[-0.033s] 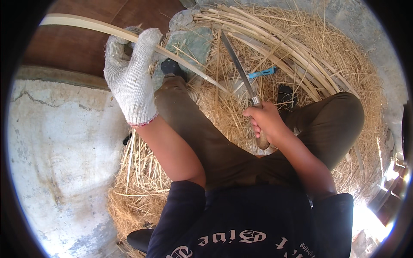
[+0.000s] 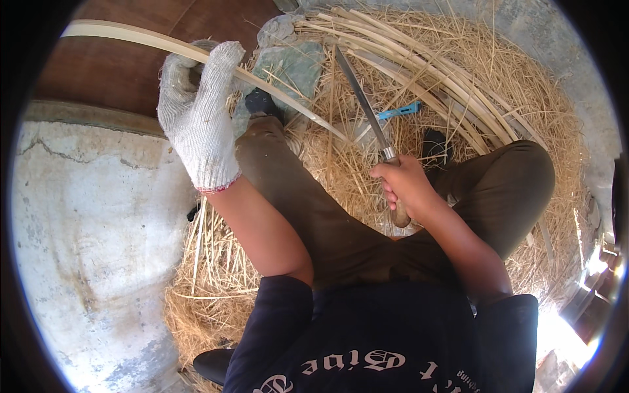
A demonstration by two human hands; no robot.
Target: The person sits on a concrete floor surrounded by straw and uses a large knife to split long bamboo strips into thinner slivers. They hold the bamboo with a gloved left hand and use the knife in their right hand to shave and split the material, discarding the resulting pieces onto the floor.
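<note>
A long pale bamboo strip (image 2: 137, 38) runs from the upper left down toward the straw between my feet. My left hand (image 2: 200, 121), in a white knit glove, is closed around it, thumb on the near side and fingers curled behind. In my bare right hand (image 2: 409, 187) is a knife (image 2: 362, 95) with a long narrow blade, a metal collar and a wooden handle. Its blade points up and away, apart from the strip; the fingers wrap the handle in front of my lap.
Thin shavings (image 2: 524, 85) cover the floor around my legs. A bundle of split bamboo strips (image 2: 419, 62) lies at the far right, with a blue-handled tool (image 2: 400, 111) nearer. A greenish stone slab (image 2: 288, 65) lies by my left foot. A cracked white wall (image 2: 98, 223) stands at left.
</note>
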